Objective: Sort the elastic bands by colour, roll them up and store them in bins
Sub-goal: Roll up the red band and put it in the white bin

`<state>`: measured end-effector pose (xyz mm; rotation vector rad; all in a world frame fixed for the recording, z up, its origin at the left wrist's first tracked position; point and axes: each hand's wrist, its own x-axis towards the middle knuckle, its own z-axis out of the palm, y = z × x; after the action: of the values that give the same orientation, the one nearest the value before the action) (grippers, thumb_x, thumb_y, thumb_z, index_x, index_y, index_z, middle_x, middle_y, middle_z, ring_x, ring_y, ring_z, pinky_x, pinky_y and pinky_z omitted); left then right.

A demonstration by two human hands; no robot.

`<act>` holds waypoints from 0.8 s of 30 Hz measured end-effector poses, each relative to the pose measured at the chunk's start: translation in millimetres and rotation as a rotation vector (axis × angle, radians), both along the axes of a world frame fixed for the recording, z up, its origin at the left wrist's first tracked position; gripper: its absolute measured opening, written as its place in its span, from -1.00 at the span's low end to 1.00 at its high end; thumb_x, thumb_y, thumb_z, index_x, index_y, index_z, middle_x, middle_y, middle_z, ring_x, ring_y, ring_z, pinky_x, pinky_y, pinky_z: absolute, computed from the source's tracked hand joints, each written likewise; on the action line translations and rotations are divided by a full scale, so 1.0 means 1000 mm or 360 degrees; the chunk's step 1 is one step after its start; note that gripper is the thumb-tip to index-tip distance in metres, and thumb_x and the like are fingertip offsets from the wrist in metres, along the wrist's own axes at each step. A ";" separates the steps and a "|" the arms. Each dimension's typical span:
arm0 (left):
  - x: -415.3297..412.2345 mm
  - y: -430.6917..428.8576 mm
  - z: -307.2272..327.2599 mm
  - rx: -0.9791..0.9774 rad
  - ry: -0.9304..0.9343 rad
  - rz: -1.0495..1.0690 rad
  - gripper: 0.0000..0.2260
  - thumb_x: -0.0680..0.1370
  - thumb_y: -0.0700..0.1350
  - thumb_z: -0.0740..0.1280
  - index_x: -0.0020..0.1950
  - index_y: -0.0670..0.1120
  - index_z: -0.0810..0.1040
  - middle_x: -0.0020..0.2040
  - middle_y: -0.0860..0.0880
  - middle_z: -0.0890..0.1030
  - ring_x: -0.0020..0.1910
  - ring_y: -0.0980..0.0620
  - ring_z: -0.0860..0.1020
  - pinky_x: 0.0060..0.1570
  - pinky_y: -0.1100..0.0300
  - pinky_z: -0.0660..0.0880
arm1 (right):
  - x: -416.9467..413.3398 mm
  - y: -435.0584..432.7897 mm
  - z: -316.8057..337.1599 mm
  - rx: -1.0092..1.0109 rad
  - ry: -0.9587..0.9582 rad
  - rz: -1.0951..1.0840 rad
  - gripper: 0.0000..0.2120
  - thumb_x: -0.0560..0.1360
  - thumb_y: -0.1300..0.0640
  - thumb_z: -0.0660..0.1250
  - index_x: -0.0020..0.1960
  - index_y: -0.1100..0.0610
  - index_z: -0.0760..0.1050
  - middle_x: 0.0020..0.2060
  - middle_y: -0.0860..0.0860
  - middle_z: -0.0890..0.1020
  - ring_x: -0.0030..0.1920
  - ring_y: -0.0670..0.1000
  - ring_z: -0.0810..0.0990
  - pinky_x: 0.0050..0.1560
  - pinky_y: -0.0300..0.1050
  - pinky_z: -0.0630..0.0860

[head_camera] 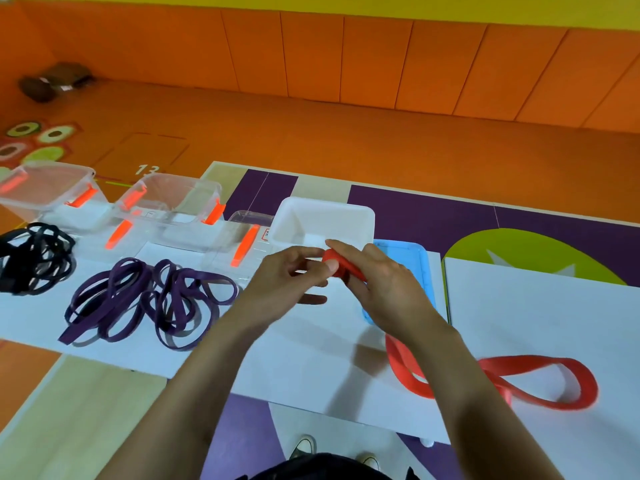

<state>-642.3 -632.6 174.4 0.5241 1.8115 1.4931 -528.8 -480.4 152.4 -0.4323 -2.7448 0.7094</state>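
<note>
Orange padding covers the wall [346,57] behind the white bin, and the floor [311,133] there is orange too. A purple and green mat [519,220] shows around the white counter [540,317], which carries everything.

The white bin [325,202] stands at the far edge of the counter, and nothing shows inside it. A row of clear bins [173,199] with orange clasps runs to its left. Just to its right, a little nearer the person, lies a blue tray [424,261]. Left of the white bin and nearer the person is a loose heap of purple bands [149,299]. Further left again is a heap of black bands [34,258].

The red band [540,379] is the one in work. Its free length lies on the counter in a slack, twisted loop, to the right of the white bin and well nearer the person. Its other end rises to the hands, just in front of the bin, where a small tight roll has begun. The left hand [287,278] pinches that roll between thumb and fingertips. The right hand [388,289] has its fingers curled round the band right beside the roll.

The band looks wide, flat and soft, light to lift, and rubbery enough to grip rather than slip. It is in no way fragile. The roll will probably spring open if the pinch lets go. The best hold seems to be a pinch across the roll's flat faces, with the other hand keeping the strip taut close to it. The twist in the loop likely needs flattening as it comes in.
</note>
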 end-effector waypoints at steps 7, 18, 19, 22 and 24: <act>-0.002 -0.006 0.004 0.0247 -0.0005 -0.0113 -0.68 0.44 -0.08 0.50 0.14 -0.18 0.70 0.01 -0.20 0.74 0.01 -0.15 0.72 0.04 0.09 0.65 | 0.006 -0.005 0.010 -0.0193 -0.0034 0.0158 -0.40 0.65 0.06 0.25 0.55 -0.38 0.14 -0.09 -0.09 0.42 -0.10 0.00 0.50 -0.03 0.02 0.54; 0.026 0.009 -0.004 0.0346 -0.0109 0.0067 -0.70 0.44 0.04 0.47 0.04 -0.14 0.72 -0.02 -0.18 0.74 -0.02 -0.07 0.72 -0.03 0.09 0.65 | 0.002 -0.021 0.005 -0.0266 0.0163 -0.0178 -0.43 0.56 0.11 0.40 0.47 -0.31 0.35 0.19 -0.14 0.32 -0.13 -0.01 0.56 -0.08 0.02 0.62; 0.019 0.004 -0.002 0.0305 -0.0158 -0.0072 -0.67 0.47 0.00 0.49 0.11 -0.20 0.69 0.04 -0.21 0.72 0.05 -0.12 0.71 0.00 0.04 0.65 | 0.005 -0.016 0.008 -0.0291 0.0098 -0.0051 -0.40 0.58 0.12 0.40 0.48 -0.34 0.32 0.23 -0.17 0.29 -0.14 -0.05 0.55 -0.07 -0.02 0.60; 0.003 -0.003 0.003 0.0146 -0.0190 -0.0416 -0.72 0.52 -0.17 0.52 0.19 -0.22 0.64 0.12 -0.26 0.68 0.12 -0.20 0.68 0.08 0.01 0.64 | 0.008 -0.006 0.017 -0.0220 -0.0140 0.0247 -0.31 0.58 0.20 0.39 0.50 -0.40 0.26 0.37 -0.19 0.20 -0.05 -0.04 0.57 -0.01 -0.04 0.59; -0.002 -0.001 0.005 0.0060 0.0002 -0.0430 -0.79 0.51 -0.23 0.52 0.13 -0.19 0.68 0.05 -0.26 0.70 0.06 -0.23 0.69 0.07 0.05 0.65 | 0.006 -0.007 0.019 -0.0211 -0.0202 0.0284 -0.25 0.57 0.26 0.36 0.51 -0.41 0.21 0.42 -0.19 0.17 -0.03 0.01 0.58 0.00 0.01 0.59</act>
<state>-643.9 -633.4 179.7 0.7562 1.6421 1.3430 -523.0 -487.3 171.2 -0.2698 -2.8923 0.9428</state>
